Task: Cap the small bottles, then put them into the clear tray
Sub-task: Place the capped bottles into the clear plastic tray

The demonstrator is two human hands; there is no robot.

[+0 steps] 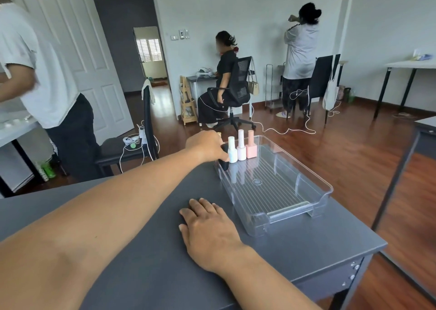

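She is on the putting-away step, I'd say. Her left hand [205, 146] reaches to the far left corner of the clear tray [328, 192], fingers curled down over the top of a dark bottle [224, 162]. The hand hides its cap, so I can't tell whether it is on. The bottle stands upright just left of three capped ones lined along the tray's far end: a white bottle [232, 152], a pale bottle [241, 150] and a pink bottle [250, 148]. It looks to be inside the tray wall (though through clear plastic I wouldn't swear to it). Her right hand [207, 227] lies flat on the grey table [141, 250] near the tray, fingers spread, holding nothing. Next, she should let go gently without knocking the white bottle.
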